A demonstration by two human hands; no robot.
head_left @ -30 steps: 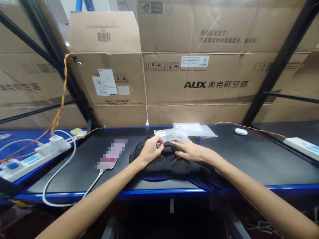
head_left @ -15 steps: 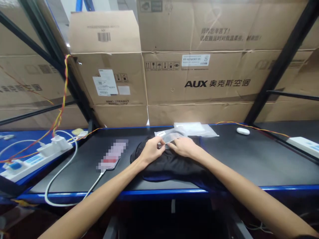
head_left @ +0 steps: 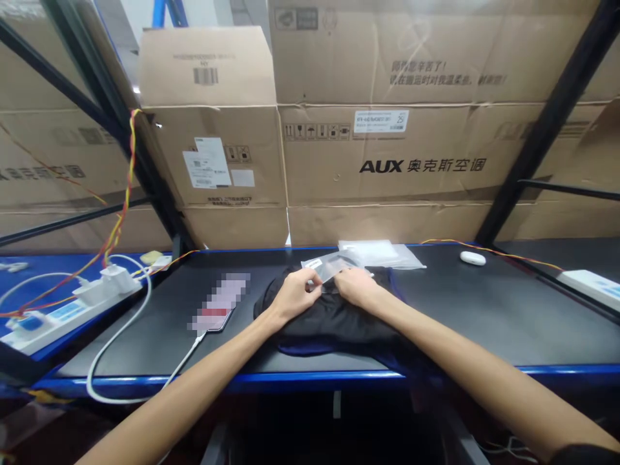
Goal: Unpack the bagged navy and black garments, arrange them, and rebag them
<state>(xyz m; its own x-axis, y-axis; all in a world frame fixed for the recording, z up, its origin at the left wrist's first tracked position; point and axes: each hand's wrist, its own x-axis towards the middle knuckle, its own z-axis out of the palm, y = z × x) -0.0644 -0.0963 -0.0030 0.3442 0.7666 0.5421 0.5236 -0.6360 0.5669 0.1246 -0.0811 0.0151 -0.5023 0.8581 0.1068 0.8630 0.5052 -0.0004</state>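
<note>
Between my hands, a clear plastic bag (head_left: pixel 334 263) with a small white label lies over a black cloth bundle (head_left: pixel 314 329) that has dark blue edging. My left hand (head_left: pixel 297 294) pinches the near left edge of the bag between thumb and fingers. With fingers curled, my right hand (head_left: pixel 356 285) is closed at the bag's right part; its fingertips are partly hidden, and it seems to grip the plastic. Just behind, more clear plastic bags (head_left: pixel 382 252) lie flat on the dark table top.
A phone (head_left: pixel 220 307) on a white charging cable (head_left: pixel 109 342) lies to the left. Power strips (head_left: pixel 72 316) stand at both sides. A small white case (head_left: pixel 472 258) sits back right. Cardboard (head_left: pixel 387 181) walls off the back, between black frame posts (head_left: pixel 523 129).
My right hand has curled its fingers in and shifted slightly at the bag. The bag's raised, curved edge now lies flatter. My left hand keeps its pinch.
</note>
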